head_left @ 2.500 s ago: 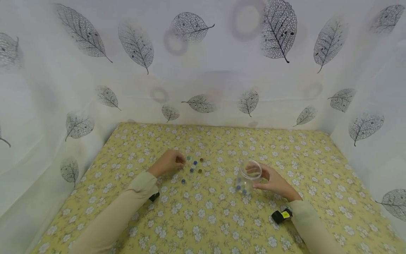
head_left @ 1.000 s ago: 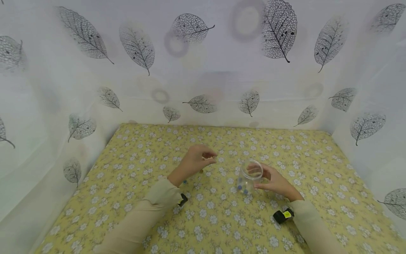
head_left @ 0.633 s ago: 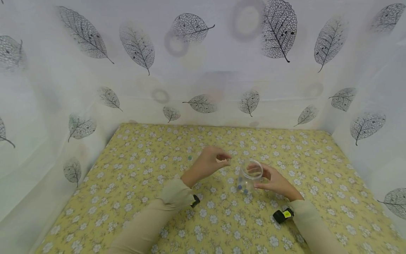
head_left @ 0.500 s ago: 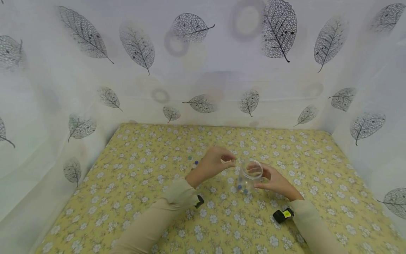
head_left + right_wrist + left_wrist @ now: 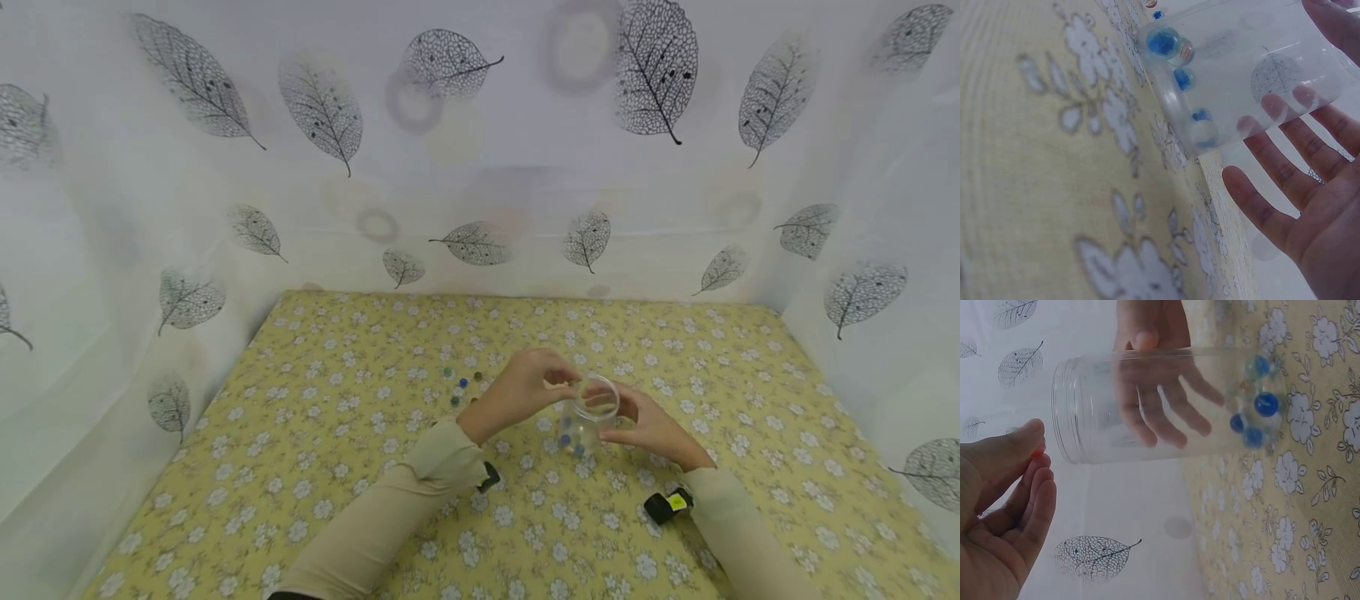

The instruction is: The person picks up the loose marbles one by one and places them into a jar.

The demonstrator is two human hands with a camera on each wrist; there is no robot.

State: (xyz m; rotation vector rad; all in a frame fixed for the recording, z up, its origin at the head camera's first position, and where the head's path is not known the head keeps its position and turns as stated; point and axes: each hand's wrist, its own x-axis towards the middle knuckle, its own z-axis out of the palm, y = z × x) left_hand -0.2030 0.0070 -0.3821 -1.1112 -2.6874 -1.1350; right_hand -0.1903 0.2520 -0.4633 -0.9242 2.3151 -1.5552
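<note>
A clear jar (image 5: 597, 425) stands upright on the cloth, with several blue marbles (image 5: 1266, 404) and a clear-orange one at its bottom. From the right side my right hand (image 5: 654, 429) holds it, thumb on the near side and fingers spread along the far wall. My left hand (image 5: 525, 385) is up at the jar's mouth, its fingertips right beside the rim. Between that thumb and index finger shows a small reddish marble (image 5: 1038, 452), mostly hidden by the fingers.
Left of the jar, several loose marbles lie on the yellow floral tablecloth (image 5: 420, 500), among them a blue marble (image 5: 463, 382) and a green one (image 5: 447, 372); the left forearm partly covers this group. A white leaf-print curtain (image 5: 517, 192) encloses the back and sides.
From the loose marbles, my left hand has moved right to the jar's rim, carrying the small marble. The right hand and the jar have stayed in place.
</note>
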